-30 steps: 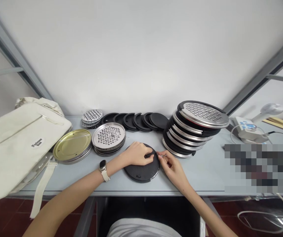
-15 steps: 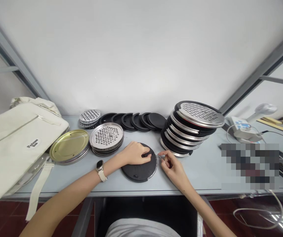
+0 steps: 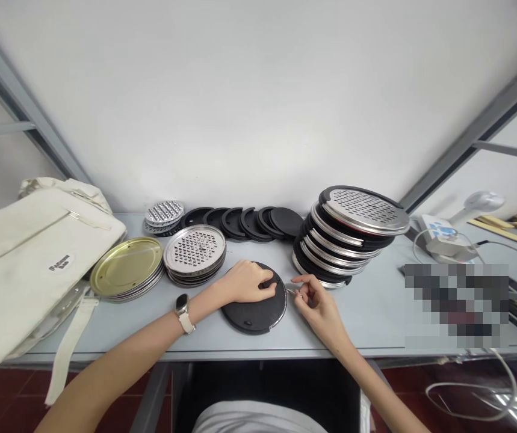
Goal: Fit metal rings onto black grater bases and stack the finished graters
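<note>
A black round disc lies on the table in front of me, with a thin shiny rim along its right edge. My left hand, a watch on its wrist, rests on the disc's upper part with curled fingers, gripping and pressing it. Whether anything small is under those fingers is hidden. Just right of the disc, my right hand pinches a thin shiny metal piece between thumb and fingers. The piece's far end is at the disc's right edge; its exact kind is too small to tell.
Grater plates and gold-coloured round lids are stacked to the left, beside a cream bag. Black crescent-cut discs line the back. A tall stack of black-and-silver graters stands right, near a white device.
My right hand's fingers have shifted slightly, and the thin metal piece now reaches closer to the disc's edge. My left hand stays on the disc.
</note>
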`<state>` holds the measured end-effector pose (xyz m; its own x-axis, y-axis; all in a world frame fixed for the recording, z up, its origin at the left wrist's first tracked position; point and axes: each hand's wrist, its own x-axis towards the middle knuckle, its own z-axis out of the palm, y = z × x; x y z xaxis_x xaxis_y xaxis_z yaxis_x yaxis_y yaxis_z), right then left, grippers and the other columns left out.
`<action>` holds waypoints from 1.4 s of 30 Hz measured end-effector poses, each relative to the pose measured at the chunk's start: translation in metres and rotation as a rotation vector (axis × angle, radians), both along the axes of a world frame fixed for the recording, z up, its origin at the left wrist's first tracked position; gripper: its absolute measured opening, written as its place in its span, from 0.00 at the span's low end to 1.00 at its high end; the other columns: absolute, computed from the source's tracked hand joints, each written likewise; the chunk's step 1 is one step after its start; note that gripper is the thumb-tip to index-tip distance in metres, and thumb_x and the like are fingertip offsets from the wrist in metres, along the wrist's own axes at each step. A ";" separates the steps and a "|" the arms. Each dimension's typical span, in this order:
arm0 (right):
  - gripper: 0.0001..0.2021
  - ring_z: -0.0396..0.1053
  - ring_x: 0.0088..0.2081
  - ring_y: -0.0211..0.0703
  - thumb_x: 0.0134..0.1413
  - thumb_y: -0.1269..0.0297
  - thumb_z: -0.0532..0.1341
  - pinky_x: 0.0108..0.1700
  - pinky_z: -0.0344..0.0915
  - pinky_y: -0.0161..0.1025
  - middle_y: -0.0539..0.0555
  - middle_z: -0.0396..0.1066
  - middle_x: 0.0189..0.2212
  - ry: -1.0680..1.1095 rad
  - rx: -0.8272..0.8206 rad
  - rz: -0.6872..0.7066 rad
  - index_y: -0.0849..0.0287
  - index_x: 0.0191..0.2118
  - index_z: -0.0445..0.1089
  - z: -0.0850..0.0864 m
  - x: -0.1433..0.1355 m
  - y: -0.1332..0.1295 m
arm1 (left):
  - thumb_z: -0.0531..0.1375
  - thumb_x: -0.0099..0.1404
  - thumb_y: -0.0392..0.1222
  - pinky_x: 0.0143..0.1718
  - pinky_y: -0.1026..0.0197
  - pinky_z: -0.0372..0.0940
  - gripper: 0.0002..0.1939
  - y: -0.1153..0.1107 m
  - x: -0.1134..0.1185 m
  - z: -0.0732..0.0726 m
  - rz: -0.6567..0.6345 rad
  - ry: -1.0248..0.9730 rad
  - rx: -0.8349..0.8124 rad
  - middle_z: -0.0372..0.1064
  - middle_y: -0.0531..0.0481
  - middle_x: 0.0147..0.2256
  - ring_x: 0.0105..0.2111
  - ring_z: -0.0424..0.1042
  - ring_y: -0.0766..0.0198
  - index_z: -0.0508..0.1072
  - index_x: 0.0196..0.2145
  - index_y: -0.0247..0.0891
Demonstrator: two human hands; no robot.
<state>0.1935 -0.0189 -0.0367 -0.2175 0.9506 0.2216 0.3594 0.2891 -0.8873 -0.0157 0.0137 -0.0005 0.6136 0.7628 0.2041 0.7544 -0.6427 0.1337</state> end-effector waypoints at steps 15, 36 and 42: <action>0.09 0.52 0.26 0.37 0.62 0.63 0.51 0.29 0.55 0.34 0.45 0.50 0.25 0.114 0.110 0.071 0.55 0.47 0.60 0.024 -0.019 0.008 | 0.55 0.62 0.59 0.26 0.63 0.57 0.22 -0.004 -0.001 -0.001 -0.188 -0.121 0.096 0.70 0.51 0.30 0.27 0.71 0.61 0.63 0.41 0.38; 0.09 0.59 0.28 0.39 0.63 0.60 0.50 0.35 0.57 0.37 0.46 0.57 0.24 0.518 -0.147 0.149 0.52 0.47 0.58 0.008 -0.016 0.022 | 0.41 0.73 0.44 0.26 0.64 0.53 0.15 -0.003 -0.002 0.004 -0.013 -0.180 0.065 0.65 0.53 0.25 0.24 0.66 0.65 0.61 0.34 0.37; 0.07 0.50 0.22 0.35 0.62 0.65 0.50 0.28 0.50 0.35 0.43 0.49 0.18 0.750 -0.284 0.235 0.54 0.44 0.59 0.014 -0.020 0.024 | 0.40 0.73 0.44 0.23 0.62 0.50 0.15 -0.002 -0.002 0.002 0.008 -0.133 0.063 0.66 0.53 0.25 0.23 0.66 0.64 0.60 0.35 0.37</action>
<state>0.1739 0.0052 -0.0231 -0.3076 0.9403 0.1456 -0.3977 0.0120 -0.9174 -0.0181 0.0120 0.0011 0.5722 0.7503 0.3311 0.7375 -0.6474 0.1923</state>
